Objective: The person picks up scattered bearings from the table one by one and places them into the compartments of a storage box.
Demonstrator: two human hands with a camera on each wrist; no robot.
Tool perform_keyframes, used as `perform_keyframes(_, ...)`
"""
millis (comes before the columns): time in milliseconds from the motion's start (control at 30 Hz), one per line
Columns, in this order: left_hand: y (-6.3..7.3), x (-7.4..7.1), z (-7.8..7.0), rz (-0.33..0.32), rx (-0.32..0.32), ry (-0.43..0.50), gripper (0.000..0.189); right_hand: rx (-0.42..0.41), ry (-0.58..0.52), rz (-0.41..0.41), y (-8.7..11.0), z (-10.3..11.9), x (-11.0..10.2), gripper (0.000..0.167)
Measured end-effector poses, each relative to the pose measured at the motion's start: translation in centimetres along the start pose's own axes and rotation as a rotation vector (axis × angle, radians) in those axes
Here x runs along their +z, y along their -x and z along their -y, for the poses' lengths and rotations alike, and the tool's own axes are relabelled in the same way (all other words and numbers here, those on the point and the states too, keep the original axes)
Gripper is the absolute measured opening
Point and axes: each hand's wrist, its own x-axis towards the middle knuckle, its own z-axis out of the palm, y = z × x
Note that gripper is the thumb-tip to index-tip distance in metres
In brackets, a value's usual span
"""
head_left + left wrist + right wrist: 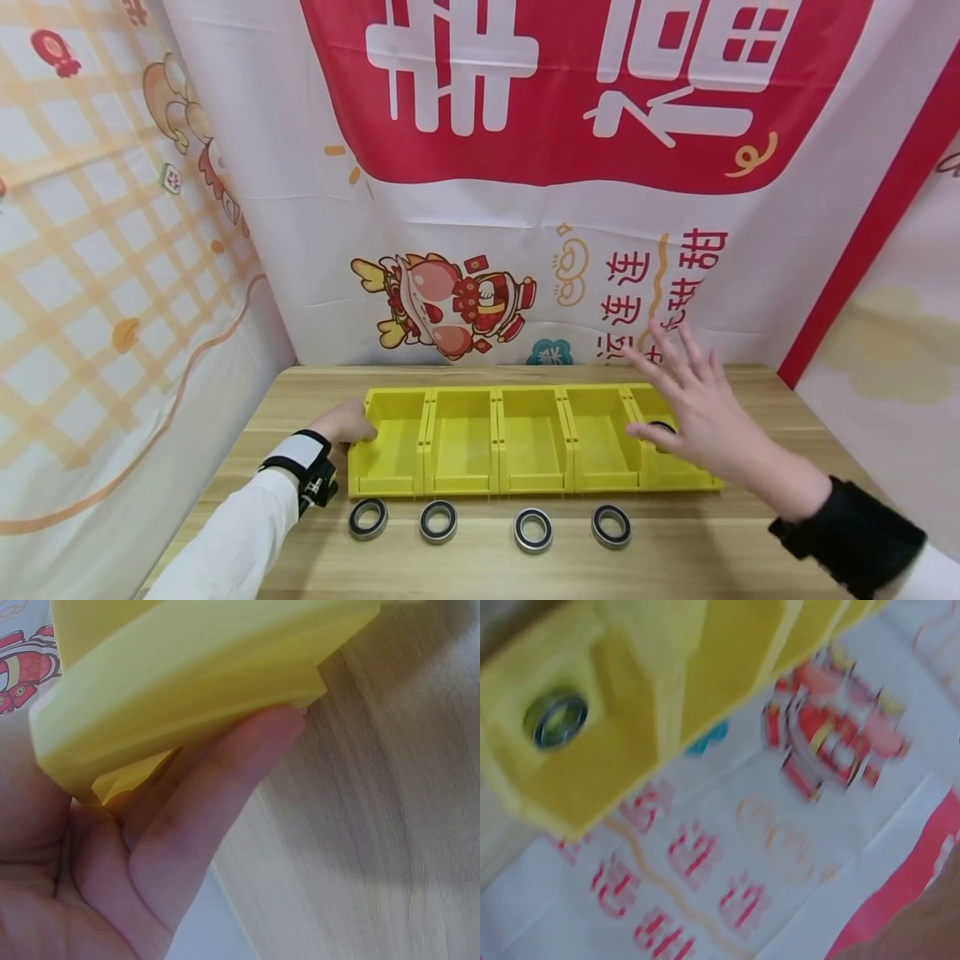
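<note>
A row of yellow bins (461, 484) stands on the wooden table. My left hand (347, 422) grips the side wall of the leftmost bin; in the left wrist view its fingers (225, 769) curl under the yellow edge (187, 682). Above the rightmost bin my right hand (701, 408) is raised with fingers spread, holding nothing. Inside that rightmost bin lies a bearing (556, 718), partly hidden by the right hand in the head view. Along the front of the row lie a bearing (368, 519), a second bearing (438, 522), a third bearing (533, 531) and another bearing (611, 527).
Behind the table (450, 575) hangs a white cloth (465, 208) with red lettering and cartoon figures. A checked cloth (90, 275) closes off the left side. Black bands with devices sit on both wrists, the right band (851, 533) near the table's right side.
</note>
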Motion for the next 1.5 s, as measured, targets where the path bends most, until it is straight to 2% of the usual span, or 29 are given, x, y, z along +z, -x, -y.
perform_keyframes(100,0.0,0.0,0.1,-0.001,-0.01,0.0,0.029,-0.049,0.01,-0.035,1.7,2.1,1.3,0.082)
perform_keyframes(200,0.1,0.0,0.1,-0.004,-0.007,-0.01,0.028,-0.047,-0.008,-0.026,3.4,3.8,2.9,0.08)
perform_keyframes(333,0.1,-0.1,-0.1,-0.008,-0.006,-0.02,0.025,-0.008,-0.058,0.048,5.5,5.3,5.4,0.082)
perform_keyframes(433,0.2,0.0,-0.2,-0.01,-0.013,-0.022,0.024,0.048,-0.155,0.143,6.9,6.0,7.0,0.084)
perform_keyframes(533,0.3,-0.1,-0.2,-0.011,-0.012,-0.021,0.025,0.108,-0.258,0.262,8.1,6.4,8.5,0.085)
perform_keyframes(633,0.3,-0.1,-0.2,-0.008,-0.008,-0.016,0.025,0.106,-0.297,0.344,9.3,6.4,9.9,0.082)
perform_keyframes(833,0.2,0.0,-0.1,-0.007,-0.003,-0.005,0.031,0.002,-0.332,0.37,10.8,6.1,11.7,0.077)
perform_keyframes(900,0.1,0.1,0.0,-0.011,0.0,-0.002,0.032,-0.003,-0.36,0.381,11.0,5.9,12.0,0.074)
perform_keyframes(1033,0.0,0.3,0.1,-0.015,-0.003,0.001,0.033,0.029,-0.406,0.456,11.3,5.6,12.4,0.071)
perform_keyframes(1100,-0.1,0.4,0.1,-0.012,-0.003,0.006,0.034,0.037,-0.409,0.477,11.4,5.5,12.6,0.07)
perform_keyframes(1167,-0.1,0.4,0.1,-0.009,-0.004,0.012,0.037,0.025,-0.389,0.465,11.6,5.4,12.8,0.069)
perform_keyframes(1367,-0.1,0.3,0.0,-0.013,-0.006,0.011,0.037,-0.092,-0.229,0.351,11.6,5.1,13.3,0.06)
perform_keyframes(1500,0.0,0.2,0.1,-0.014,-0.005,0.001,0.034,-0.106,-0.178,0.367,11.3,5.1,13.2,0.054)
